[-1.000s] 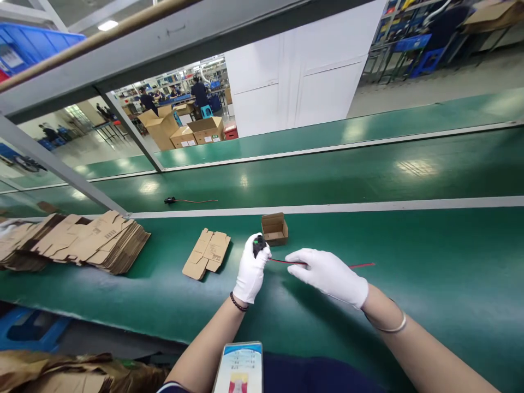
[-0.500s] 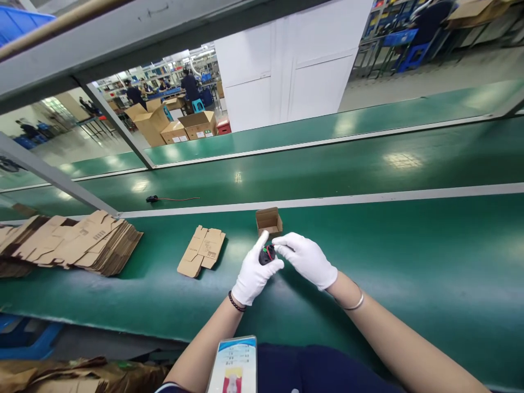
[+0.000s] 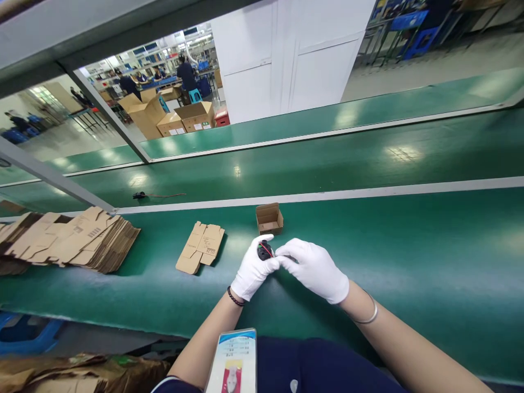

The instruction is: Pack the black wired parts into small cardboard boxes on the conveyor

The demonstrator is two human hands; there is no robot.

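Observation:
In a white glove, my left hand (image 3: 252,268) is closed around a small round black part with a red wire (image 3: 264,251), which also shows a bit of green. My right hand (image 3: 313,268), gloved too, pinches at the part's right side, where the red wire ends at its fingertips. Just beyond both hands stands a small open cardboard box (image 3: 269,219), its back flap raised. To the left of my left hand lies a flattened carton (image 3: 201,246) with printing on it.
Stacked flat cartons (image 3: 82,240) cover the bench's left end. On the conveyor (image 3: 286,166) behind the pale rail lies another black part with a wire (image 3: 140,195). Metal posts (image 3: 107,112) rise at left. A blue stool (image 3: 30,333) and brown paper (image 3: 85,374) sit below the bench.
My right hand has come down slightly and moved right, with its fingertips now lower on the part. The red wire, looped before, now runs straight across the part toward those fingers.

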